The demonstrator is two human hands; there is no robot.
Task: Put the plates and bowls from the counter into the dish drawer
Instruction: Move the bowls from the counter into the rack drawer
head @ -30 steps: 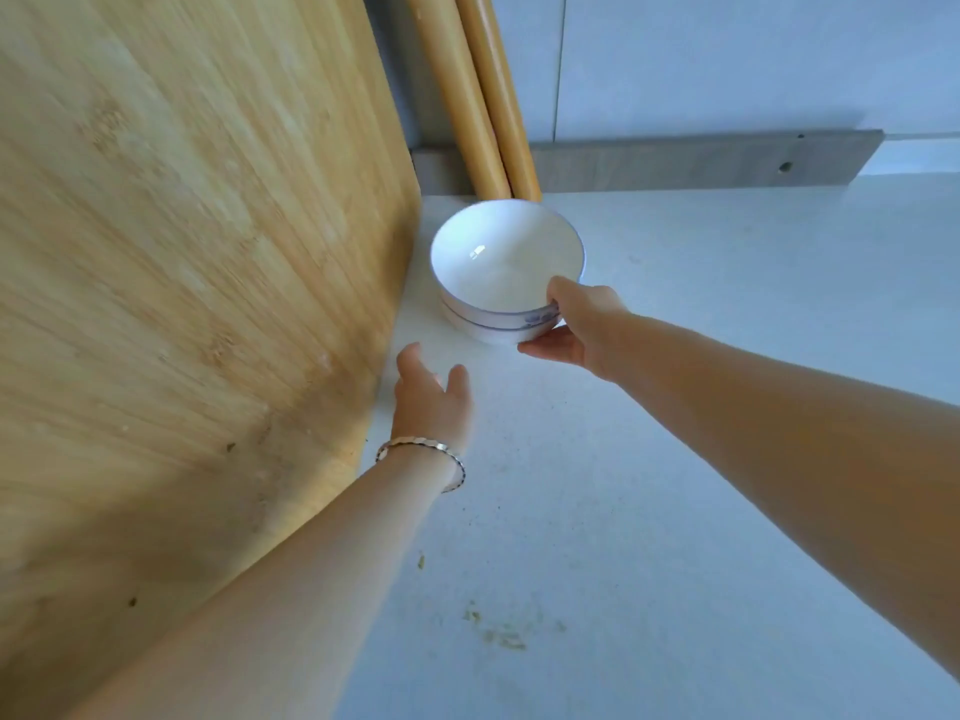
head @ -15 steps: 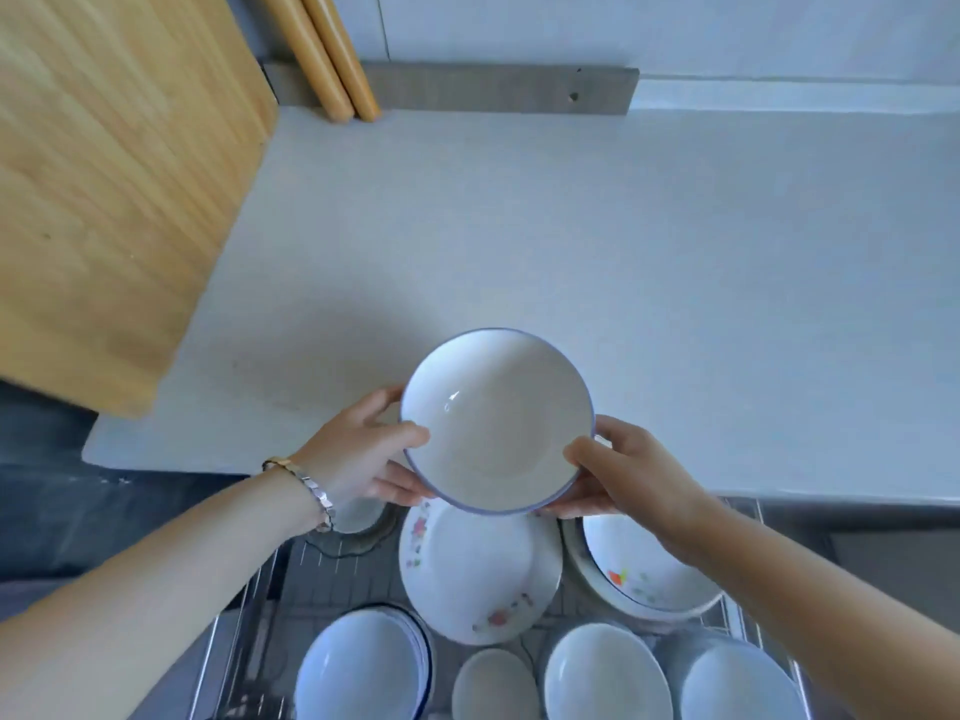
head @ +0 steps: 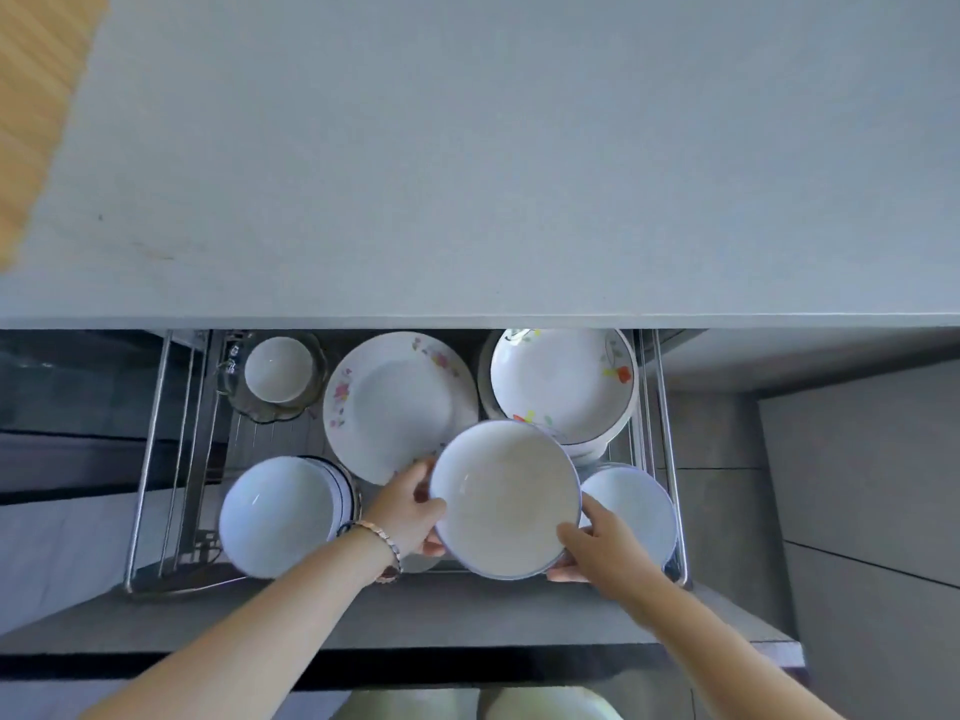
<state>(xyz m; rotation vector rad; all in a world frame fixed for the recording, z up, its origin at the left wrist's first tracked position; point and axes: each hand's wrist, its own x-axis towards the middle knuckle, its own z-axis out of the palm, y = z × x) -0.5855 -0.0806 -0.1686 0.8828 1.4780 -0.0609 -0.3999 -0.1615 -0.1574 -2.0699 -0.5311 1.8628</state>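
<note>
A white bowl with a thin blue rim [head: 505,498] hangs over the front middle of the open dish drawer [head: 150,449]. My left hand [head: 410,509] grips its left edge and my right hand [head: 597,545] grips its lower right edge. Under and around it the wire rack holds a flowered plate [head: 384,402], a stack of flowered deep plates [head: 563,381], a stack of blue-rimmed bowls [head: 280,514] at the front left, another bowl [head: 636,504] at the front right and a small bowl [head: 278,368] on a glass dish at the back left.
The grey counter [head: 493,163] overhangs the back of the drawer. A wooden board [head: 36,96] leans at the far left of the counter. Grey cabinet fronts [head: 857,511] stand to the right of the drawer.
Both hands took the bowl off the counter's back corner, carried it toward me and lowered it over the open drawer. The view has tipped down onto the drawer.
</note>
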